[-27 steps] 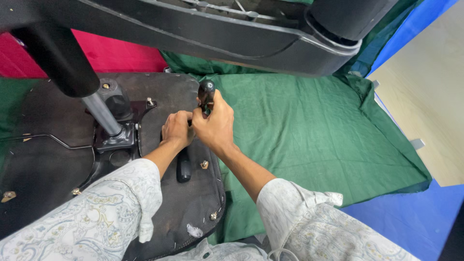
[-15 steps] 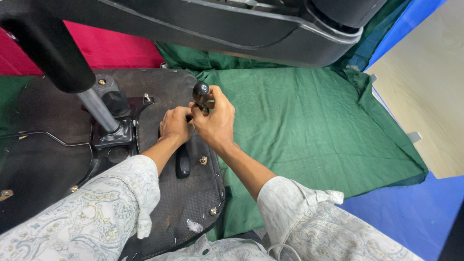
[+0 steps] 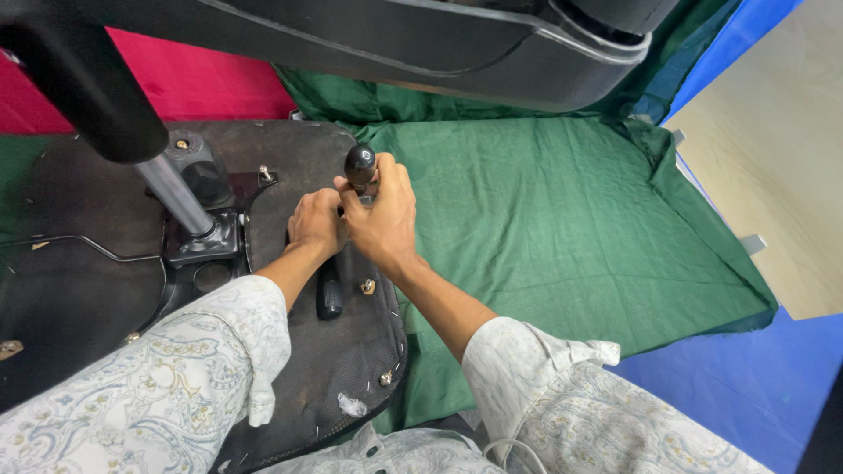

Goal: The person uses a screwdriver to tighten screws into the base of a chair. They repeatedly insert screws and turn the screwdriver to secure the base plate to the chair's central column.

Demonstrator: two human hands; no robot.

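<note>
The overturned black fabric-covered chair seat underside (image 3: 334,369) lies at the left, resting on the crumpled green cloth sheet (image 3: 562,237), which spreads out to its right. On the seat underside, the left hand (image 3: 316,224) and right hand (image 3: 384,215) sit side by side, touching, the right one closed around the round black lever knob (image 3: 360,164). Left of the hands stands the tilted silver metal gas-lift column (image 3: 174,195), rising from the black metal mounting bracket (image 3: 206,241). Just nearer than the left hand lies the short black handle grip (image 3: 329,294). Behind everything arches the curved black plastic chair shell (image 3: 395,44).
</note>
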